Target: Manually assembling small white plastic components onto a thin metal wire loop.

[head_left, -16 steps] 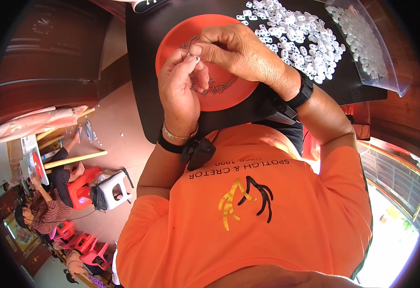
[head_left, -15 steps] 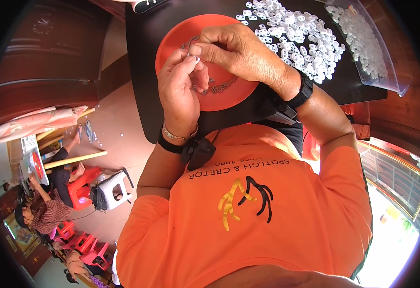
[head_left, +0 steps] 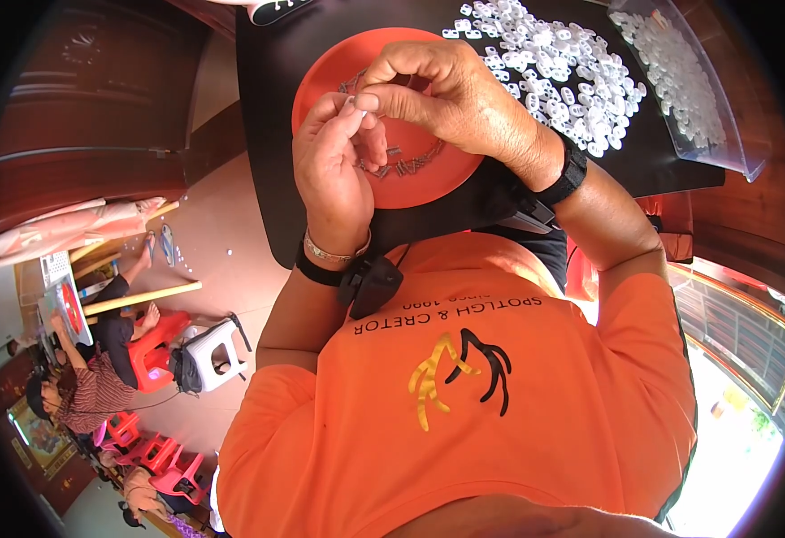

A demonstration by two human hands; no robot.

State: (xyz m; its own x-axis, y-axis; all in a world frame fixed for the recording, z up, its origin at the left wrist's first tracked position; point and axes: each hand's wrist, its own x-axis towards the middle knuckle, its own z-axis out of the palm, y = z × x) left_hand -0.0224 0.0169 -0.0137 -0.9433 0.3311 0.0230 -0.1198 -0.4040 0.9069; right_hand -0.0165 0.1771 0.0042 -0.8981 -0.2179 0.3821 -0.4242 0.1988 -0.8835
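Observation:
My left hand (head_left: 334,170) and my right hand (head_left: 451,99) meet fingertip to fingertip over a round orange plate (head_left: 428,175) on a black table (head_left: 320,27). Between the fingertips they pinch a small white plastic piece (head_left: 352,101). Thin metal parts lie in the plate, partly hidden by my hands. A heap of small white plastic pieces (head_left: 558,63) lies on the table just right of my right hand.
A clear plastic bag of white pieces (head_left: 679,81) sits at the table's right end. At the far left, other people sit on red stools (head_left: 155,354) on a tiled floor. A grey stool (head_left: 208,354) stands near them. Dark wooden furniture (head_left: 96,108) stands at upper left.

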